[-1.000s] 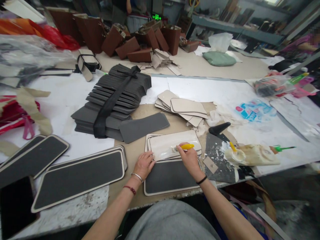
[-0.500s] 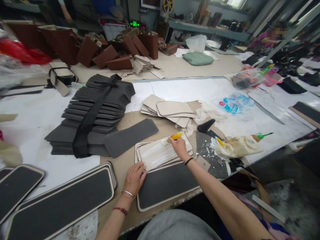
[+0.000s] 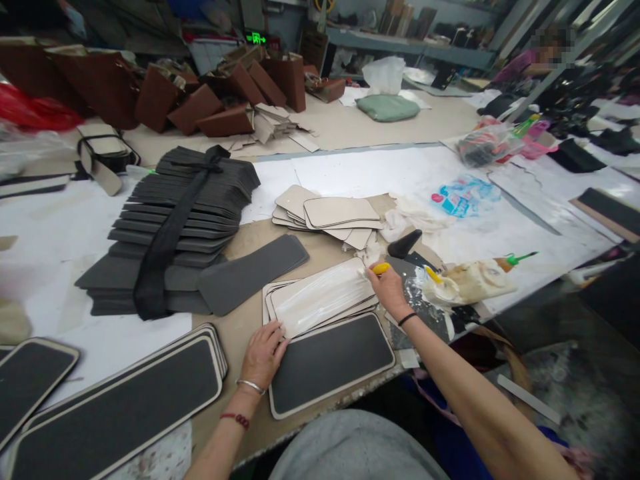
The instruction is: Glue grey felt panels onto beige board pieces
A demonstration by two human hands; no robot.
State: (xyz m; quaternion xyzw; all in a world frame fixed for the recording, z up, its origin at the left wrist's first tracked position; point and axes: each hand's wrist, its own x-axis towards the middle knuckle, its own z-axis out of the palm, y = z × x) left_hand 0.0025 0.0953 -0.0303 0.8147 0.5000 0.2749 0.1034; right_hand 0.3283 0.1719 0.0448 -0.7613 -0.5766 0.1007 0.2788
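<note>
My right hand (image 3: 389, 288) is closed on a yellow-handled glue brush (image 3: 381, 269), its bristles at the right end of a cream panel (image 3: 320, 293). Wet white streaks run along that panel, the top one of a small stack. The fingertips of my left hand (image 3: 263, 353) rest on the panel's lower left corner, fingers stretched out. Just in front of the stack lies a dark grey panel with a pale border (image 3: 333, 363). A loose dark grey piece (image 3: 255, 273) lies behind and to the left.
A tied pile of dark grey pieces (image 3: 175, 227) stands left. More cream panels (image 3: 343, 213) lie behind. At right are a glue-smeared bottle (image 3: 477, 280) with a green nozzle and a black-handled tool (image 3: 405, 244). Bordered panels (image 3: 120, 407) lie front left. Another person (image 3: 530, 60) sits far right.
My right hand has moved the brush rightward along the cream panel to its right end. My left hand stays at the panel's corner. The whole view has shifted slightly.
</note>
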